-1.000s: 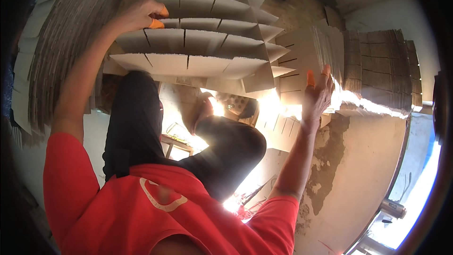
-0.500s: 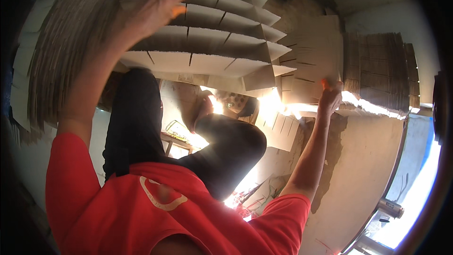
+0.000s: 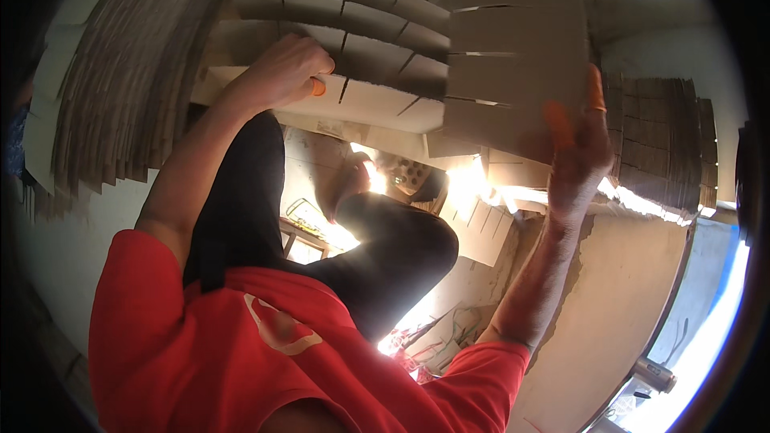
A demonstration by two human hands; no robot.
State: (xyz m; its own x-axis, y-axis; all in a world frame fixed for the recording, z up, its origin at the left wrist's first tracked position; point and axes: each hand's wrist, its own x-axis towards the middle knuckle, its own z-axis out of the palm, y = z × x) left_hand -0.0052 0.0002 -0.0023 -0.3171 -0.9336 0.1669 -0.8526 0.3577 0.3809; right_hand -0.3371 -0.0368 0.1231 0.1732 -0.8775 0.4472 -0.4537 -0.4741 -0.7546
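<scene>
A row of upright slotted cardboard strips (image 3: 393,104) stands in front of me, set one behind another. My left hand (image 3: 293,72) is closed at the top edge of the nearest strip, its orange-covered thumb on the near face and the other fingers curled over. To the right, my right hand (image 3: 581,156) grips a wide slotted cardboard sheet (image 3: 513,60) by its lower right edge. Orange covers show on that hand's thumb and one finger. The raised sheet stands across the strips' right ends and hides them.
Thick stacks of cardboard lie at the left (image 3: 128,72) and the right (image 3: 658,136). Another slotted piece (image 3: 479,228) hangs below the work, beside bright light. A small stool (image 3: 305,236) stands near my legs. A metal cylinder (image 3: 654,374) is at the lower right.
My right hand has lifted the slotted sheet up and leftward against the strips' ends. My left hand has come down from the farther strips to the nearest one and closed on it.
</scene>
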